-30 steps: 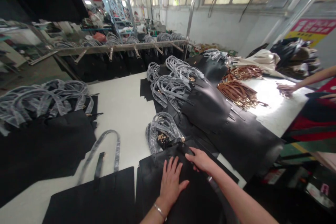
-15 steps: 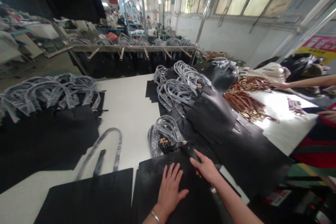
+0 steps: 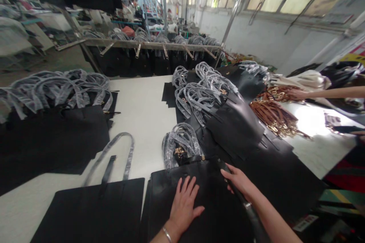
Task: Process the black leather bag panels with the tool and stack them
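My left hand (image 3: 184, 205) lies flat with fingers spread on a black bag panel (image 3: 165, 193) at the front centre. To its right, my right hand (image 3: 238, 182) is closed around a long black strap (image 3: 247, 205) with a metal piece, just over the panel's right part. Plastic-wrapped handles (image 3: 182, 142) and gold hardware (image 3: 179, 152) stick out beyond the panel's top edge. Left of this pile lies a separate black bag (image 3: 94, 212) with one wrapped handle (image 3: 129, 159) and a short black tab (image 3: 108, 169).
Stacked black bags (image 3: 51, 140) with wrapped handles cover the left of the white table (image 3: 142, 110). More black pieces (image 3: 236, 125) and brown straps (image 3: 275, 117) lie to the right, where another person's hand (image 3: 298, 94) reaches in. A metal rack (image 3: 154, 45) stands behind.
My right hand has moved to the right with the black strap, away from my left hand. My left hand stays flat on the panel. The other person's hand has moved onto the brown straps.
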A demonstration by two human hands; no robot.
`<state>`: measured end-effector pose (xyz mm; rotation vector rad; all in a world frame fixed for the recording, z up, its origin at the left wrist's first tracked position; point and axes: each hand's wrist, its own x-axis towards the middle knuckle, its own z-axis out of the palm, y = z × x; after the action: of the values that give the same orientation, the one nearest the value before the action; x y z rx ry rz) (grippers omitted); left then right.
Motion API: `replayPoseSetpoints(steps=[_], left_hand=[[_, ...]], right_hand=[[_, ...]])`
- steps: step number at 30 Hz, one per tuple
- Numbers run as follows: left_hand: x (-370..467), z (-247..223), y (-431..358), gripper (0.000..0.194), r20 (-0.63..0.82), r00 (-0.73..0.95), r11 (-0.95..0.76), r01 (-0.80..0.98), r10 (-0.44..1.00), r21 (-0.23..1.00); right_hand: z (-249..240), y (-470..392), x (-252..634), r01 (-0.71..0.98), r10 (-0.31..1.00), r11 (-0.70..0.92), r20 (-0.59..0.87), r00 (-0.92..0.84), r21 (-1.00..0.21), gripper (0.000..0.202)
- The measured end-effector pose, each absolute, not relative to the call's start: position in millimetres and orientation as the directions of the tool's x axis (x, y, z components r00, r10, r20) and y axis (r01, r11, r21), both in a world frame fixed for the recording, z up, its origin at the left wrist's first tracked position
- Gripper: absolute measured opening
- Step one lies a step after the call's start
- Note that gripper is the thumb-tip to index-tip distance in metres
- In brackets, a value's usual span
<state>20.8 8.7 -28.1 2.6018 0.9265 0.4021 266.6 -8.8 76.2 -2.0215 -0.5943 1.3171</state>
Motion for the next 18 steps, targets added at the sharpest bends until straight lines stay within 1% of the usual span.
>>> replayPoseSetpoints(steps=[4,9,12,15,18], left_hand=[[21.2,-27.5,9.6,0.063,0.153,0.752,-0.735,0.544,0.641,0.404],[21.0,-26.1,10.2,0.065,0.164,0.742,-0.732,0.554,0.650,0.396],[20.9,-28.3,7.5,0.065,0.191,0.740,-0.741,0.543,0.645,0.396],[21.1,-33.3,3.0,0.054,0.233,0.744,-0.755,0.502,0.626,0.423],[20.7,-36.9,-1.2,0.030,0.255,0.785,-0.792,0.428,0.565,0.436]], right_hand=[[74.9,-10.9,263.6,0.067,0.659,-0.711,-0.630,0.411,-0.700,0.055],[68.3,-2.2,251.7,0.180,0.685,-0.681,-0.529,0.501,-0.710,0.062],[73.9,-16.6,242.2,0.246,0.707,-0.667,-0.494,0.506,-0.703,0.068],[79.6,-35.3,227.1,0.308,0.734,-0.672,-0.552,0.395,-0.673,0.069],[75.9,-35.5,204.9,0.335,0.744,-0.667,-0.619,0.252,-0.665,0.067]])
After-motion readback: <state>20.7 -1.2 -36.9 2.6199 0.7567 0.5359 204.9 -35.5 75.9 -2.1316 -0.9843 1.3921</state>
